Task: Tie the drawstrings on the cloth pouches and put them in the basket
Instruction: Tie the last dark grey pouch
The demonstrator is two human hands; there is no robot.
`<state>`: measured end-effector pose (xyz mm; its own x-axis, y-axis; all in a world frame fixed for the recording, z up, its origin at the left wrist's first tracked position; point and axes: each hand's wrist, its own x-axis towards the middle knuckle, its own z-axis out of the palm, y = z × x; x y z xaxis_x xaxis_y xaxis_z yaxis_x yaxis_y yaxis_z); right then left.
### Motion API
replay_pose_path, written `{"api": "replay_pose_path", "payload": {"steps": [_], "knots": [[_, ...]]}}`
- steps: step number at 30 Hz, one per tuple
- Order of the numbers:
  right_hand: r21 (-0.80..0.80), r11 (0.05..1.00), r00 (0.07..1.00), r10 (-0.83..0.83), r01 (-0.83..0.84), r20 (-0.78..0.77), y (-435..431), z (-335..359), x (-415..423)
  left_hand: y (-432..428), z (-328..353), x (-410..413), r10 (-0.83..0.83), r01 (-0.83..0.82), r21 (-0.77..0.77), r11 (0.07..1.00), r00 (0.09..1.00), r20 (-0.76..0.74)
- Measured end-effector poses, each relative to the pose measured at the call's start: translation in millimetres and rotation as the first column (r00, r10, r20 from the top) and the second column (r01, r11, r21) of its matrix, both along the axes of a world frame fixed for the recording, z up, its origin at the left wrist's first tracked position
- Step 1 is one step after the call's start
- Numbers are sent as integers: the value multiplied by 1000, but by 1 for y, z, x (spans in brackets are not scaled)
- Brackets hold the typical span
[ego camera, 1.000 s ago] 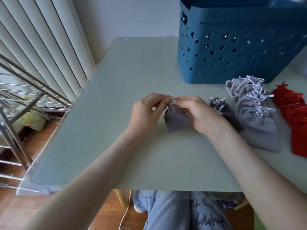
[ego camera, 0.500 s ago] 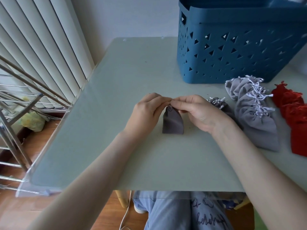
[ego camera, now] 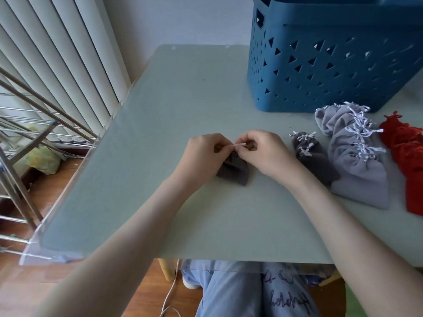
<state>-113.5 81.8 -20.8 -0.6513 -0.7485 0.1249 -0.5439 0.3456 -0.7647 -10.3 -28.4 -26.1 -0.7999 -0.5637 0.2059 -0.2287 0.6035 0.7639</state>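
Lying under both hands (ego camera: 206, 152) (ego camera: 263, 152), dark grey pouch (ego camera: 235, 171), drawstring (ego camera: 239, 145) pinched.

wall (ego camera: 183, 19): plain white, kinda dull
blinds (ego camera: 57, 53): pale vertical slats on the left, soft daylight
floor (ego camera: 23, 289): reddish wood, white cable (ego camera: 170, 294) lying on it
surface (ego camera: 183, 99): pale green, glassy top
rack (ego camera: 23, 133): shiny metal bars, just left of the surface

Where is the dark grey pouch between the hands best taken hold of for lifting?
Probably grip the dark grey pouch at its gathered neck, from above: the white drawstring bunches it narrow there, while the body lies flat on the table.
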Motion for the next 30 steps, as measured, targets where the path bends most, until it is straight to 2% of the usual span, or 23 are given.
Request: {"api": "replay_pose_path", "payload": {"steps": [1,3,8,12,20,25,30], "knots": [[-2,1000,999,-3,3,-44,0,0,0,0,1,0,-4,5,-32,999,1000,10],[-26,1000,999,-7,6,-37,0,1,0,-2,2,0,-15,16,-54,998,1000,8],[-90,994,965,77,-56,252,2,2,-5,-1,4,0,-37,37,1,999,999,-33],[-96,988,926,146,-120,348,3,3,-8,-2,4,1,-47,48,20,999,997,-58],[-97,983,921,180,-156,347,5,5,-10,-1,7,4,-71,74,54,996,997,-43],[-44,992,958,125,-118,259,6,3,-7,-4,8,6,-110,111,157,981,994,-14],[-7,998,986,63,-63,156,4,0,-7,-4,6,3,-103,103,190,976,995,-13]]}}
